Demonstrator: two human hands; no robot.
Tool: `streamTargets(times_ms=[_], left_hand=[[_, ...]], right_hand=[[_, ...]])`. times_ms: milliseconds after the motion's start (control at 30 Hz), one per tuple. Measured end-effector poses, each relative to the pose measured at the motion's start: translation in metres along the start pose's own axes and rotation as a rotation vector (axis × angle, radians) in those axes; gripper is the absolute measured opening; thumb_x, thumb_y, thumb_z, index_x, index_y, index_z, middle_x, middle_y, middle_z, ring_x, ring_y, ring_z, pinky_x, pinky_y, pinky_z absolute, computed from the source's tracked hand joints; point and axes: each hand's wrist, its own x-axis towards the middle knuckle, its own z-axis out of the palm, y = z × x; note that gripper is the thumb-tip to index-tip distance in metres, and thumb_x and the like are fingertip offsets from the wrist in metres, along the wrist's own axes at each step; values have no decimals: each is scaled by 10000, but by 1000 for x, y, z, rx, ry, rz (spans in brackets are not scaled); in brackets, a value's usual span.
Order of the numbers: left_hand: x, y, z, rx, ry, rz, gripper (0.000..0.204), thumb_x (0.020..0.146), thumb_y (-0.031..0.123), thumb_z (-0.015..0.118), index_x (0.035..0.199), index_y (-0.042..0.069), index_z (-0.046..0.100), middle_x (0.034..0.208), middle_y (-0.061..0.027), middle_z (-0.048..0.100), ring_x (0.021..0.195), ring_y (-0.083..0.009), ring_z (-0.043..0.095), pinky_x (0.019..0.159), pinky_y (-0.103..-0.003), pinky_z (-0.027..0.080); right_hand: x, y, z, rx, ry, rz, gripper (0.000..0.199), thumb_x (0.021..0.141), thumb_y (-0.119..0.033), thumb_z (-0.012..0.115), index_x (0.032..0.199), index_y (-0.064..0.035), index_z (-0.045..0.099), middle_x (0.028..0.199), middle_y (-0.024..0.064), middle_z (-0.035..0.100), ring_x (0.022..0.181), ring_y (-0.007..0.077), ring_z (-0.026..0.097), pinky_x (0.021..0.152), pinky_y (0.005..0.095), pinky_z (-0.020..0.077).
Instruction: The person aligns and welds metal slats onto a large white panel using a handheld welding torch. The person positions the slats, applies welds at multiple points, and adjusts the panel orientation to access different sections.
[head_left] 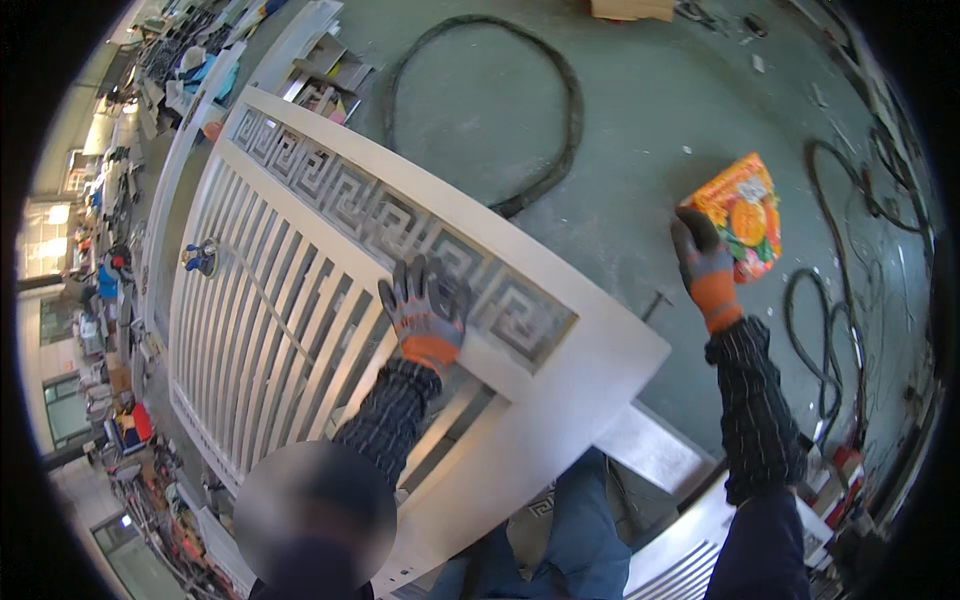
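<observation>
My left hand (425, 312), in a grey and orange work glove, lies flat with spread fingers on a large white metal panel (470, 205). Beneath its fingertips runs a band of square meander fretwork (345, 190); long slats (265, 290) fill the panel's left part. Out to the right, my right hand (706, 262), gloved alike, is closed on the edge of an orange and yellow plastic packet (745, 222) with coloured prints. The packet hangs above the green floor, apart from the panel. What it contains is hidden.
A small blue-topped tool (201, 257) with a thin hose sits on the slats. A thick dark hose (572, 110) loops over the floor beyond the panel. Black cables (800, 330) lie at right. Another slatted white panel (685, 560) is at lower right. A blurred round patch hides the lower left.
</observation>
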Motion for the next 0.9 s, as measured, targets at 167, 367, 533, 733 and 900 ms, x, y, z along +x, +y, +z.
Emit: streamTargets(times_ms=[167, 367, 533, 733, 900], left_hand=[[15, 12, -31, -153, 57, 29, 561, 852, 339, 650, 1353, 101, 561, 1448, -189, 483, 1394, -416, 380, 1153, -635, 198], [43, 11, -32, -179, 1, -3, 511, 726, 331, 689, 1198, 146, 628, 1260, -107, 549, 1210, -332, 480, 1003, -581, 323], [40, 9, -29, -227, -217, -100, 527, 745, 353, 661, 1234, 156, 678, 1322, -125, 589, 1301, -385, 461, 1116, -602, 248], [21, 1, -11, -277, -297, -169, 470, 708, 440, 640, 1123, 233, 718, 1097, -50, 600, 1111, -323, 494, 1117, -566, 227], [22, 8, -19, -263, -292, -205, 421, 793, 460, 589, 1136, 233, 681, 1128, -46, 588, 1144, -291, 487, 1116, -556, 249]], right_hand=[[150, 50, 154, -453, -514, 220, 519, 965, -407, 604, 1342, -50, 603, 1331, 180, 646, 1233, 353, 612, 1042, 441, 480], [210, 135, 318, -688, -822, 150, 603, 949, -438, 606, 1449, -112, 521, 1435, 176, 571, 1323, 367, 538, 1102, 444, 449], [230, 157, 410, -824, -950, 103, 685, 935, -430, 617, 1512, -103, 440, 1548, 181, 443, 1380, 358, 482, 1128, 444, 424], [251, 170, 489, -1019, -1083, -86, 856, 926, -349, 601, 1635, -142, 168, 1690, 152, 165, 1549, 348, 190, 1259, 480, 178], [256, 224, 539, -1211, -1115, -154, 801, 960, -335, 607, 1633, -176, 204, 1717, 74, 41, 1570, 318, 96, 1255, 529, 143]])
